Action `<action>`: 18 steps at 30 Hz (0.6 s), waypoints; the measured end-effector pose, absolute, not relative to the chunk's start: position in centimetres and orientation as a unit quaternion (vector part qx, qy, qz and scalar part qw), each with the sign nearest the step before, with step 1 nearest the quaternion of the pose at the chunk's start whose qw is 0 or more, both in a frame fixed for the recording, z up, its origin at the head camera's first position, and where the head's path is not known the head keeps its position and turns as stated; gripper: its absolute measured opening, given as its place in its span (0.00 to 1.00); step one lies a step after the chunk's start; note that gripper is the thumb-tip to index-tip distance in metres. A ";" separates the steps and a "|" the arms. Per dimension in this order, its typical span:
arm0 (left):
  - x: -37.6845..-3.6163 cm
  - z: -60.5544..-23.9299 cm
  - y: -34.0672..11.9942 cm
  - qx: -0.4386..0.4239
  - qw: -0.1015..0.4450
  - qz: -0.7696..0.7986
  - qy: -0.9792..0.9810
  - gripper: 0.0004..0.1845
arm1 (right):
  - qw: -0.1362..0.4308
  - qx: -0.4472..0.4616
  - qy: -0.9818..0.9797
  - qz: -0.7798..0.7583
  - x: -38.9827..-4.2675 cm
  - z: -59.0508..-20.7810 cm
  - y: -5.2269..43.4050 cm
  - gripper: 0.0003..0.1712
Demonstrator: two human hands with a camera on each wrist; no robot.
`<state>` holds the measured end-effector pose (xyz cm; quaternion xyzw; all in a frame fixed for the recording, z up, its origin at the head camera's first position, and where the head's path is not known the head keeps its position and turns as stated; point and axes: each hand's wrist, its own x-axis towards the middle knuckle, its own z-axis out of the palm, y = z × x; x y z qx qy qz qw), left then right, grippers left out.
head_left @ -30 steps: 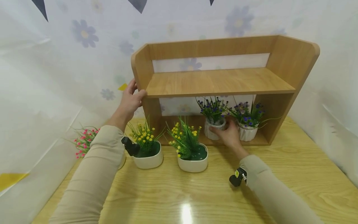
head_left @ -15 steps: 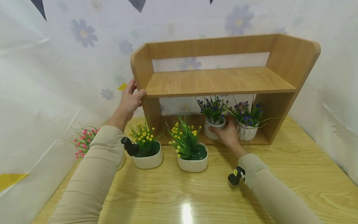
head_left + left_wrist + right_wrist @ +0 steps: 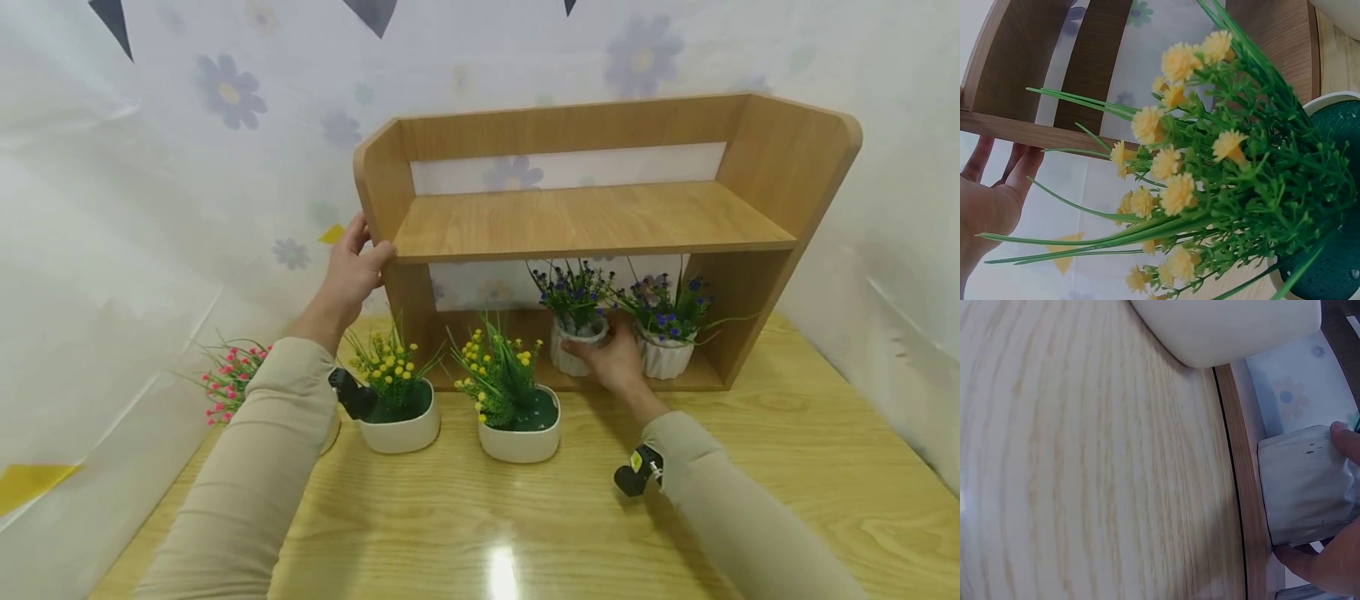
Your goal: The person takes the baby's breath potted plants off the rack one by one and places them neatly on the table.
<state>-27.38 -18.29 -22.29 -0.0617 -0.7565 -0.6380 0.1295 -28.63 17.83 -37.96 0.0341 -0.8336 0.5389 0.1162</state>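
Honey-brown wood fills my left hand [image 3: 348, 273]: it grips the left side panel of the shelf [image 3: 592, 221], thumb over the near edge, fingers round the outer side. My right hand [image 3: 618, 358] pinches the white pot of purple flowers [image 3: 564, 360], which stands upright on the shelf's lower level, thumb at its near side. To its right is a fluted white pot [image 3: 666, 360]. Nearer, on the table [image 3: 435, 525], sit two yellow-flowered planters [image 3: 521, 446]; farther left, my left sleeve [image 3: 247, 467] partly covers some pink flowers [image 3: 228, 379]
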 end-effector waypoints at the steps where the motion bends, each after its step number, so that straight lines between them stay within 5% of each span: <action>1: -27.4 -22.3 -18.3 -0.063 0.129 -0.639 -0.756 0.37 | 0.117 0.032 -0.833 0.540 -28.6 -38.0 17.8 0.53; 18: -27.5 -22.4 -18.0 -0.063 0.127 -0.634 -0.760 0.38 | 0.136 0.026 -0.830 0.540 -28.5 -38.3 17.7 0.47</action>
